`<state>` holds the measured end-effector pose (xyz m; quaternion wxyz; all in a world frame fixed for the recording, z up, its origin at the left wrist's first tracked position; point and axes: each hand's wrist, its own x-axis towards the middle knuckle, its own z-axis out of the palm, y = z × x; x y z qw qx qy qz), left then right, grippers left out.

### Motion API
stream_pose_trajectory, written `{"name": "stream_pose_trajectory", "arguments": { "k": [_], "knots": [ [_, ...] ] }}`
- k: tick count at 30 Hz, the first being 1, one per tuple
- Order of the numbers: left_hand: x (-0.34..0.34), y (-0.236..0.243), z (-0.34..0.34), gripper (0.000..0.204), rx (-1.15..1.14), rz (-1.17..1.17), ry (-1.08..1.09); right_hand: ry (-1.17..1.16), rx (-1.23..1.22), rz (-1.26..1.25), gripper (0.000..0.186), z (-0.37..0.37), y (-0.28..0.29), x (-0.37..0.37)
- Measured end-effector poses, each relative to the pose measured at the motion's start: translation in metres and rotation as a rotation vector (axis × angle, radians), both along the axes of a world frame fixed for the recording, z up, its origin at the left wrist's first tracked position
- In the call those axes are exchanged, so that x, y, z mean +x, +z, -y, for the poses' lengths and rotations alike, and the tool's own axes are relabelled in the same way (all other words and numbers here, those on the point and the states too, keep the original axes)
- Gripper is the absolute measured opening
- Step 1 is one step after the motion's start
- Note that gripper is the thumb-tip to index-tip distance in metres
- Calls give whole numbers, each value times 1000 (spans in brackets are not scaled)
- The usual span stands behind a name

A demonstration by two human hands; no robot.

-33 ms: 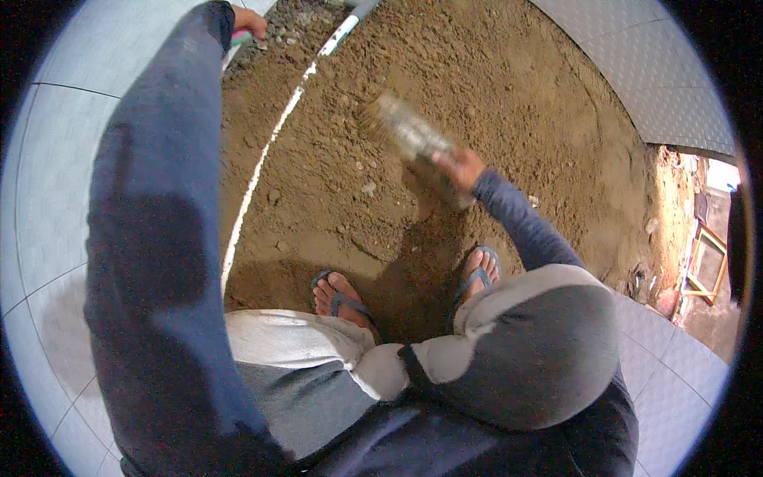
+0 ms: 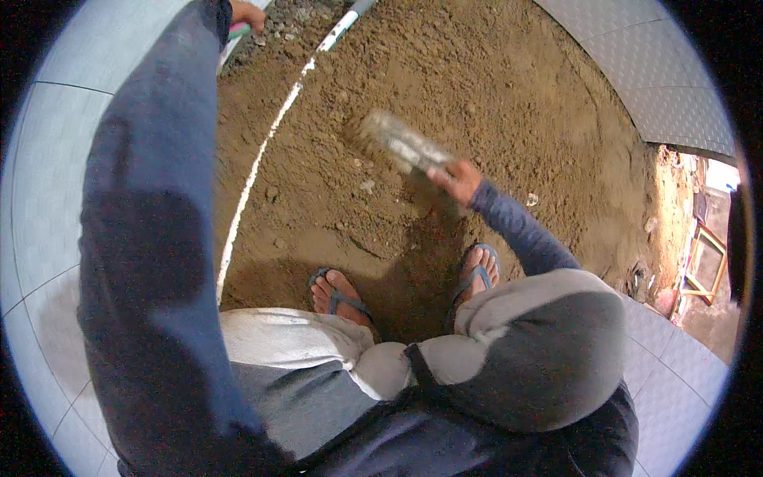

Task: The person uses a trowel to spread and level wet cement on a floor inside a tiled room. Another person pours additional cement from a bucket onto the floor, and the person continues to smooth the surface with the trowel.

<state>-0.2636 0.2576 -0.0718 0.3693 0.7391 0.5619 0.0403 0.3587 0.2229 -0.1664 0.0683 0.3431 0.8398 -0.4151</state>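
Two bare hands are at work over a patch of loose brown soil (image 2: 493,103) ringed by pale grey floor tiles (image 2: 48,143). The right hand (image 2: 455,180) has its fingers closed around a blurred, clear, soil-smeared bottle-like object (image 2: 397,143), held tilted above the middle of the soil; the left hand (image 2: 248,14), at the soil's far left edge, has fingers curled on a pink-and-green handle (image 2: 238,33), though the grip is partly hidden. A thin white line (image 2: 262,155) curves along the soil's left edge, and feet in blue flip-flops (image 2: 338,294) stand on its near side.
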Motion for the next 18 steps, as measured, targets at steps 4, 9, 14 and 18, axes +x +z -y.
{"name": "stream_pose_trajectory", "arguments": {
  "k": [4, 9, 14, 18],
  "knots": [
    [23, -7, -35, 21, -435, -63, 825, 95, 316, -190, 54, 25, 36, 31],
    [38, -22, -50, 29, -208, -1, 715, 255, 484, 73, 40, 6, 45, -16],
    [43, -27, -46, 29, -169, 0, 653, 748, 325, -76, 31, 29, 55, 38],
    [36, -20, -33, 28, -133, -24, 594, 438, 235, 7, 32, 56, 91, 76]
  ]
}}
